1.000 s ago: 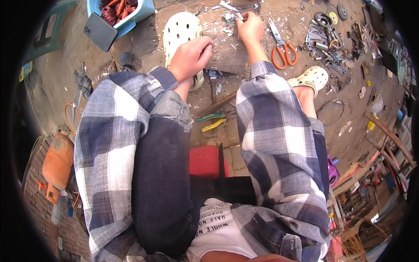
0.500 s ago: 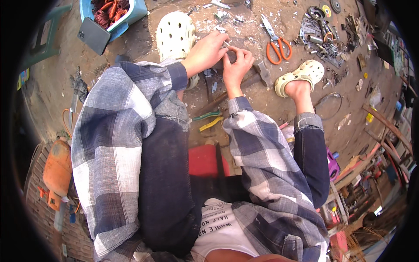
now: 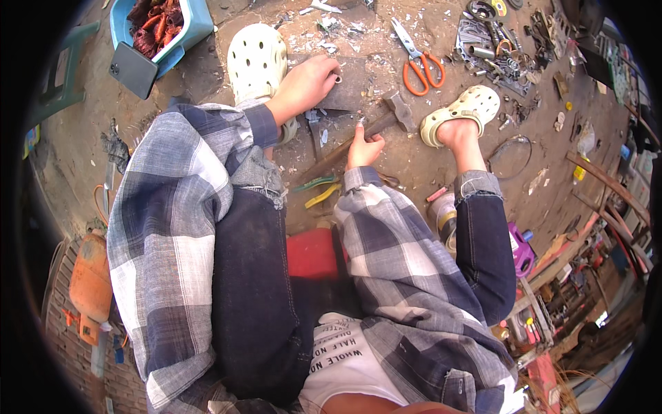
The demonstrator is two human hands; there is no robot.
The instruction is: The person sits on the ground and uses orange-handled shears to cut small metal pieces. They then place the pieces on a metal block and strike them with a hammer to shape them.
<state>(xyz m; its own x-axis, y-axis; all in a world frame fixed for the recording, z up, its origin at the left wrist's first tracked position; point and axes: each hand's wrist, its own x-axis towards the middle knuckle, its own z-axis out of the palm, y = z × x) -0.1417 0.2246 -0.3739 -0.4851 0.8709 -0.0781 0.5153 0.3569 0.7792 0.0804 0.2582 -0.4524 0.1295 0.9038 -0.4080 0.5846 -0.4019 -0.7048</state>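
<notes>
My left hand [image 3: 308, 84] is closed in front of the left clog, over a dark flat metal plate [image 3: 355, 81]. A small ring-like piece [image 3: 338, 79] shows at its fingertips. My right hand [image 3: 364, 148] is lower and to the right, by the wooden handle of a hammer [image 3: 398, 110] lying on the ground. Its fingers are curled and its thumb points up, with a small shiny bit [image 3: 360, 122] at the tip; whether that bit is held is unclear. Below lie pliers with one green and one yellow handle [image 3: 321, 196]. Orange-handled shears [image 3: 423, 72] rest open beyond the hammer.
Metal scraps [image 3: 338, 29] litter the far ground. At far left stands a blue bin [image 3: 196, 24] of reddish-brown coils, with a dark phone [image 3: 133, 70] on its edge. Metal parts [image 3: 483, 50] are heaped far right. My clogs [image 3: 463, 114] flank the work spot.
My hands have come apart: the right has drawn back toward me, away from the left. The whole view has shifted slightly. Hammer, shears and pliers lie as before.
</notes>
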